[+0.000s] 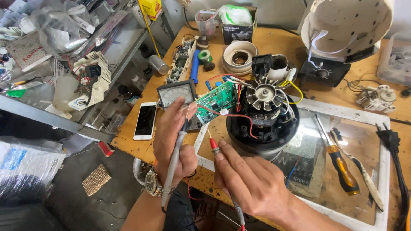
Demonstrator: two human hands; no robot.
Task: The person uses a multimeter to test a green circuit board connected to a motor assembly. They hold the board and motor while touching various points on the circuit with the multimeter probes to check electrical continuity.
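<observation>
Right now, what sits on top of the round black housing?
On the black housing sits a motor with a finned metal fan, wires around it. A red wire runs to the green circuit board. The housing's inside is covered.

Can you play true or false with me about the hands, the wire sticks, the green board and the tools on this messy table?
1. The left hand holds a grey and black probe. True.
2. The right hand holds the orange screwdriver. False: it holds a red probe; the screwdriver lies alone on the glass panel.
3. The green circuit board sits beside the round black motor housing. True.
4. The white phone lies on top of the meter. False: it lies flat on the table, left of the meter.
5. The left wrist wears a watch. True.
</observation>
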